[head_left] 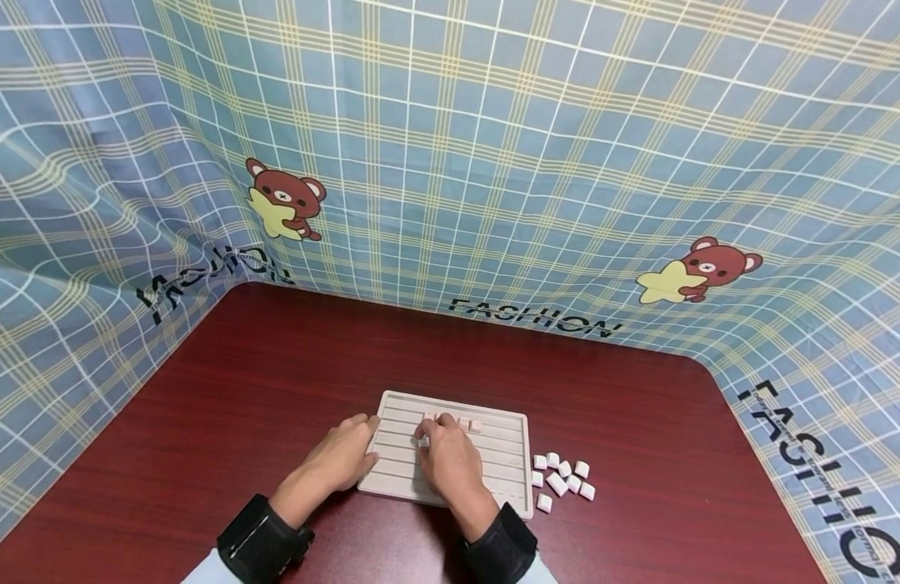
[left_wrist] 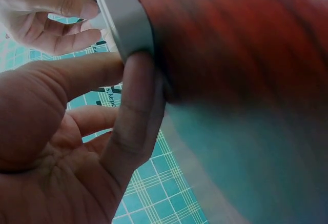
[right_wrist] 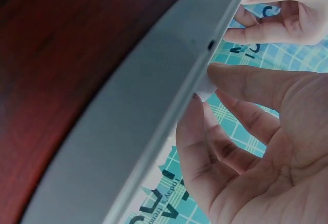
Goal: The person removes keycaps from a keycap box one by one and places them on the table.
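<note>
A pale, shallow tray (head_left: 504, 454) with long parallel ridges lies on the dark red table. My left hand (head_left: 342, 452) grips its left edge; in the left wrist view the thumb and a finger are against the tray's side wall (left_wrist: 125, 19). Over the tray's middle, my right hand (head_left: 453, 461) pinches a small white keycap (head_left: 423, 443) between thumb and fingers. That keycap (right_wrist: 206, 88) shows only partly in the right wrist view. Several pinkish keycaps (head_left: 475, 426) stand in a row in an upper groove, some hidden behind the right hand.
Several loose white keycaps (head_left: 557, 484) lie scattered on the table just right of the tray. A blue checked cloth (head_left: 450, 162) with bear prints hangs around the back and sides of the table (head_left: 311, 349). Both wrists wear black bands.
</note>
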Action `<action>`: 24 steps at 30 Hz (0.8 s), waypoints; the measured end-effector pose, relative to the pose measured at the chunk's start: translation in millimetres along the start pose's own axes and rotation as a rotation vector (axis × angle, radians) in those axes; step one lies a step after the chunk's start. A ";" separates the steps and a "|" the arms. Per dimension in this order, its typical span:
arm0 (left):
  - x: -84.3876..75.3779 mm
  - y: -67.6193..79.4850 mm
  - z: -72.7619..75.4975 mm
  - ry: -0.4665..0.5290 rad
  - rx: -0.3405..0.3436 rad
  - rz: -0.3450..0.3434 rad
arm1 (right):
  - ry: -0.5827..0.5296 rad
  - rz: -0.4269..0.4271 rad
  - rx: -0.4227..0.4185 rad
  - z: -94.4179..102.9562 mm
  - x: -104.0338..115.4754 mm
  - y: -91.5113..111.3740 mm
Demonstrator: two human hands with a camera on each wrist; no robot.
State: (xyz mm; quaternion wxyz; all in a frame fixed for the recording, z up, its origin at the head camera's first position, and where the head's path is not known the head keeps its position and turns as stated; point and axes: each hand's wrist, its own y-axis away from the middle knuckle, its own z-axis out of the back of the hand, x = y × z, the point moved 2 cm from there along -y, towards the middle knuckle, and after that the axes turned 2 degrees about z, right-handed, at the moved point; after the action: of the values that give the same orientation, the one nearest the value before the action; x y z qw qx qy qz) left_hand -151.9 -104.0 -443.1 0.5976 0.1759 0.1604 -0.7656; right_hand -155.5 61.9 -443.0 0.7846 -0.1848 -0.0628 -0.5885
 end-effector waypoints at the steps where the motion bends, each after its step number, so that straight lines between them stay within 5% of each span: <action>1: 0.0 0.1 -0.1 -0.002 0.002 0.002 | 0.000 0.004 0.000 0.1 0.0 0.0; 24: -1.4 0.8 1.4 -0.006 0.018 0.017 | 0.023 0.091 -0.016 -1.2 -1.9 -2.1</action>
State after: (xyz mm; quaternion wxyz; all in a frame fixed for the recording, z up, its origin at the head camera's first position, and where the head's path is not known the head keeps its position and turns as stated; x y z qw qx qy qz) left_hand -150.9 -103.6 -441.3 0.6029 0.1804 0.1504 -0.7625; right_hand -158.3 62.7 -444.2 0.8098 -0.1869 -0.0405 -0.5547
